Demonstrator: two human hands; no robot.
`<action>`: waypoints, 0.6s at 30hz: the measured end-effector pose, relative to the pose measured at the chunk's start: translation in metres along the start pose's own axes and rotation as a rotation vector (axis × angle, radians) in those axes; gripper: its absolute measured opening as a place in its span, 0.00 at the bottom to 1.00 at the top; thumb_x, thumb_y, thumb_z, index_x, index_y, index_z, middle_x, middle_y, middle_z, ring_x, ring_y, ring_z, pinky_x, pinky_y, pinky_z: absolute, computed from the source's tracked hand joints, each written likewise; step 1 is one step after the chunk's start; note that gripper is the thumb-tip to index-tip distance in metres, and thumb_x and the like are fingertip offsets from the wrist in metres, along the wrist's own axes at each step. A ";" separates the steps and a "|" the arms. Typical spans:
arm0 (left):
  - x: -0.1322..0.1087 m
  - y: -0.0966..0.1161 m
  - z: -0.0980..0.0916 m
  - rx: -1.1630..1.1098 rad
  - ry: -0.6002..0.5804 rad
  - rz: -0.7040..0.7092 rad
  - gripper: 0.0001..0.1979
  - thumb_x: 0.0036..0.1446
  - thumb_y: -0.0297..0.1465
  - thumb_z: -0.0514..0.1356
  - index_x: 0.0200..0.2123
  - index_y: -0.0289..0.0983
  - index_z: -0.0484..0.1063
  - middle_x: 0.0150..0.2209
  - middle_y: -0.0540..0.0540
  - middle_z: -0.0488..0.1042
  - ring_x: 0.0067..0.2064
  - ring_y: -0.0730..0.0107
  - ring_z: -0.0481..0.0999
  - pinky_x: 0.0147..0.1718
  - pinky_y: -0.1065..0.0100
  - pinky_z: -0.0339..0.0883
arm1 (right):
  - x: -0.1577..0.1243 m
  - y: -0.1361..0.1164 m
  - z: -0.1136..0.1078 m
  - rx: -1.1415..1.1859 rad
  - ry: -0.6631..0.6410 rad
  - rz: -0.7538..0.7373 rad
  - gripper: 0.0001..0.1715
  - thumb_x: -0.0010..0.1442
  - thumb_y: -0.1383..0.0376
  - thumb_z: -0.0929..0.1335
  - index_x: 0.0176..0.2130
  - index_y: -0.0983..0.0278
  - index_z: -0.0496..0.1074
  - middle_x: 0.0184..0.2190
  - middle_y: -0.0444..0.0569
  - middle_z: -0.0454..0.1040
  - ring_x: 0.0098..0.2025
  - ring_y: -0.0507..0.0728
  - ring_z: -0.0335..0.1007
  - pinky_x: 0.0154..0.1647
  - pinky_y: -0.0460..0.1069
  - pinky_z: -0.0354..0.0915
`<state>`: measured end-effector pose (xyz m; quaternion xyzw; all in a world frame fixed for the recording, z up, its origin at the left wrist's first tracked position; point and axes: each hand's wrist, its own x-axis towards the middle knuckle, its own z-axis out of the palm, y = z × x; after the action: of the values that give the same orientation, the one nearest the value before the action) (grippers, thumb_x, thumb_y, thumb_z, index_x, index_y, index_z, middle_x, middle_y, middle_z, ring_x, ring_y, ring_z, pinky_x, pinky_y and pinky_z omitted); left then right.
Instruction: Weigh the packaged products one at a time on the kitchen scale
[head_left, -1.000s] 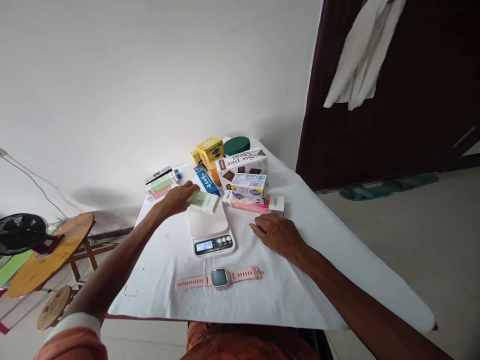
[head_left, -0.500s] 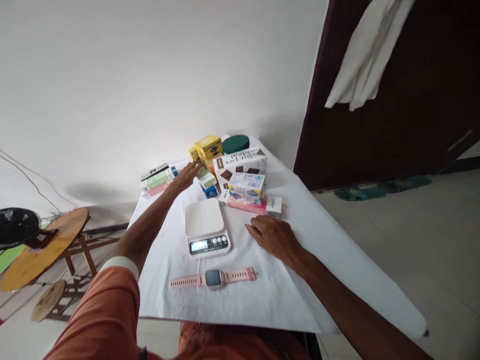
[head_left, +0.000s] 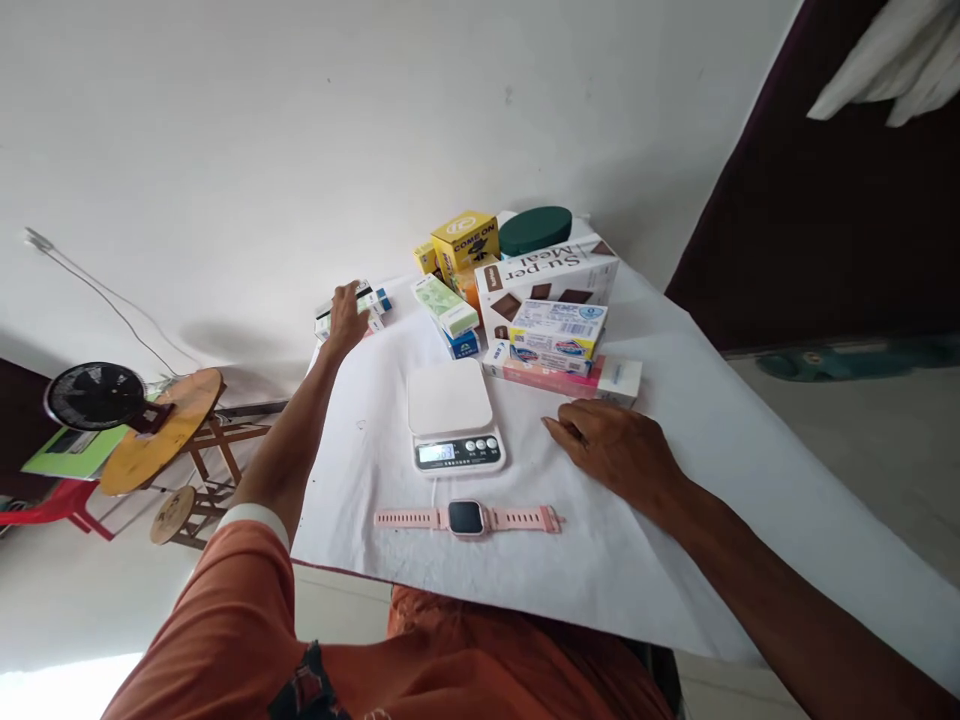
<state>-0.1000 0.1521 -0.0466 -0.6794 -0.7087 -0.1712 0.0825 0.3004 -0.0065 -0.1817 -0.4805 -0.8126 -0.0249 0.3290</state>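
At far left: left hand [head_left: 346, 322] at small boxes [head_left: 373, 303], grip unclear; right hand [head_left: 611, 445] slack, unclenched on cloth [head_left: 600, 570]; scale [head_left: 450, 400] between, likely for easy reach.

The wall [head_left: 285, 130] is pale; a wooden stool [head_left: 174, 512] stands left.

Bold and dark, COME ON stood out on the yellow cube-shaped cardboard box [head_left: 469, 243], and Su-per Meal ran big across the long white rectangular carton [head_left: 551, 285]! Down on the flat white plastic scale [head_left: 450, 398], the lit digits were too blurred to call.
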 end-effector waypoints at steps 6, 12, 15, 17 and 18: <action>-0.014 -0.067 -0.004 0.059 -0.010 -0.359 0.27 0.64 0.33 0.61 0.64 0.35 0.64 0.64 0.24 0.66 0.67 0.34 0.66 0.61 0.41 0.63 | 0.001 0.001 0.001 -0.051 0.151 -0.110 0.25 0.73 0.62 0.63 0.24 0.61 0.64 0.20 0.44 0.71 0.24 0.51 0.66 0.27 0.49 0.52; -0.002 -0.073 0.019 0.064 -0.083 -0.283 0.24 0.65 0.45 0.63 0.59 0.41 0.70 0.64 0.30 0.68 0.67 0.35 0.65 0.62 0.41 0.59 | 0.003 -0.001 -0.003 -0.093 0.185 -0.153 0.24 0.74 0.63 0.64 0.25 0.62 0.65 0.21 0.41 0.70 0.22 0.49 0.65 0.26 0.48 0.54; -0.007 -0.073 0.032 0.080 -0.089 -0.239 0.32 0.62 0.49 0.65 0.64 0.41 0.66 0.68 0.29 0.63 0.69 0.33 0.60 0.63 0.39 0.57 | 0.003 0.000 -0.003 -0.094 0.181 -0.147 0.24 0.74 0.62 0.64 0.25 0.62 0.65 0.21 0.41 0.69 0.23 0.50 0.66 0.27 0.48 0.55; -0.014 -0.079 0.037 0.040 -0.061 -0.315 0.39 0.62 0.51 0.64 0.69 0.40 0.60 0.71 0.26 0.56 0.71 0.31 0.58 0.63 0.39 0.59 | 0.003 0.000 -0.003 -0.097 0.173 -0.140 0.24 0.74 0.62 0.64 0.26 0.62 0.65 0.21 0.41 0.68 0.23 0.50 0.65 0.27 0.48 0.55; -0.017 -0.082 0.039 0.008 -0.049 -0.363 0.42 0.62 0.52 0.64 0.71 0.39 0.57 0.72 0.25 0.53 0.72 0.32 0.57 0.63 0.40 0.60 | 0.003 0.000 -0.003 -0.095 0.170 -0.138 0.24 0.74 0.62 0.64 0.26 0.62 0.66 0.21 0.41 0.68 0.22 0.50 0.65 0.27 0.48 0.55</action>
<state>-0.1762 0.1488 -0.0993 -0.5438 -0.8223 -0.1637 0.0355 0.3007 -0.0049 -0.1776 -0.4348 -0.8106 -0.1267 0.3711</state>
